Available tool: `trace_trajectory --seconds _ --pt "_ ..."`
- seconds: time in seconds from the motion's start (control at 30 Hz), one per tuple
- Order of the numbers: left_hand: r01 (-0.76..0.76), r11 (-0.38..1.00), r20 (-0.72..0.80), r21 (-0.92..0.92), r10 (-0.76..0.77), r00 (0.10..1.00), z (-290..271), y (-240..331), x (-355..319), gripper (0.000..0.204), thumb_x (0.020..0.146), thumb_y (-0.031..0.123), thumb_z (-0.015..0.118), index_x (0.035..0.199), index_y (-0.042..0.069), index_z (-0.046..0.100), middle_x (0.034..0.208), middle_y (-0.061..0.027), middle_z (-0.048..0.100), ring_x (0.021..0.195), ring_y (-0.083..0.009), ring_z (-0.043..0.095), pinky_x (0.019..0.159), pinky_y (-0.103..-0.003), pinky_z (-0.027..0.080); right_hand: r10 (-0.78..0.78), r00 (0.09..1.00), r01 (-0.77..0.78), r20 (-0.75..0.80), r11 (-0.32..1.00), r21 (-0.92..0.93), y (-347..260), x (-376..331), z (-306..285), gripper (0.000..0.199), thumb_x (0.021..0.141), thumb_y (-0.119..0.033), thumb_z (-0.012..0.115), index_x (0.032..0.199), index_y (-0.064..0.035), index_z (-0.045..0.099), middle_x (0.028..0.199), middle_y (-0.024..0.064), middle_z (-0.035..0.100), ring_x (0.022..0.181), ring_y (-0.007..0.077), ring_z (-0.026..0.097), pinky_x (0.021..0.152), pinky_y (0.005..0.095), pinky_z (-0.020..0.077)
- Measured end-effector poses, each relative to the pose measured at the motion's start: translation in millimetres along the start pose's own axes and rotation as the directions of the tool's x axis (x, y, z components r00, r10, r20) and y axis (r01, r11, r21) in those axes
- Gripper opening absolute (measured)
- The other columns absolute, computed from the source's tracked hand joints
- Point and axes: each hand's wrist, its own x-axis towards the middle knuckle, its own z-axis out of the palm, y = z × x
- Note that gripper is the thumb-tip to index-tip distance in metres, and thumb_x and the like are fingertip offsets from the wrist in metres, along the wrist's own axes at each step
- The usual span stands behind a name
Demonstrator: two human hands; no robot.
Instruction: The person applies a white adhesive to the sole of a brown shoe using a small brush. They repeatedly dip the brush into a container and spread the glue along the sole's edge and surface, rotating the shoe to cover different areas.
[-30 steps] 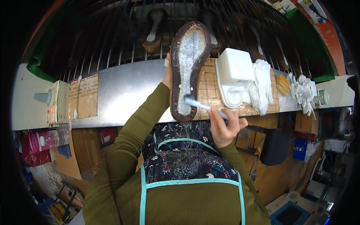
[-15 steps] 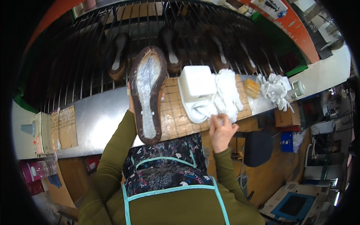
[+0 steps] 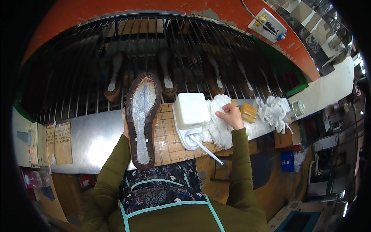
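Observation:
A brown shoe (image 3: 143, 116) stands bottom up at the left of the board, its underside facing me with a silvery-grey coating along the middle. My left hand (image 3: 124, 116) holds it from behind by its left side; most of the fingers are hidden. My right hand (image 3: 232, 116) is over a crumpled white cloth (image 3: 219, 129), thumb and curled fingers pinched at its upper part. Left of the cloth stands a white box-shaped dispenser (image 3: 190, 110) with a small round cup (image 3: 191, 139) in front. A white stick-like handle (image 3: 210, 153) leans out of the cup.
Behind the metal bench (image 3: 89, 133) runs a rack of metal bars (image 3: 77, 91) bearing several brown shoes (image 3: 165, 67). A gridded brown board (image 3: 166, 135) lies under the dispenser. Further right are a yellow block (image 3: 248, 112), a white cloth bundle (image 3: 272, 114) and a pale-green cup (image 3: 298, 109).
My right hand has let go of the white handle, which now rests in the cup, and moved up and right to the cloth. The shoe stays in my left hand; the whole view has shifted.

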Motion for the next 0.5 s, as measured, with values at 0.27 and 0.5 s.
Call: trace_trajectory --seconds 0.27,0.5 --pt "-0.014 1.0 -0.009 -0.007 0.014 1.0 -2.7 0.5 -0.4 0.096 0.081 0.079 0.036 0.142 0.005 0.035 0.132 -0.0197 0.05 0.11 -0.0337 0.058 0.094 -0.048 0.05 -0.054 0.997 0.069 -0.058 0.954 0.293 -5.4 -8.4 1.6 0.015 0.076 -0.009 0.074 0.084 0.001 0.066 0.066 0.0019 0.062 0.058 0.0068 0.052 0.058 0.0234 0.0449" --pt "-0.015 1.0 -0.007 -0.021 0.014 1.0 0.8 -1.6 -0.7 0.095 0.081 0.078 0.037 0.142 0.005 0.034 0.133 -0.0197 0.05 0.111 -0.0337 0.057 0.094 -0.049 0.049 -0.317 0.908 0.352 -0.274 0.931 0.092 2.2 -52.9 -15.3 0.014 0.076 -0.006 0.072 0.09 -0.0043 0.071 0.114 0.0142 0.066 0.11 0.0233 0.058 0.094 0.0349 0.0427"
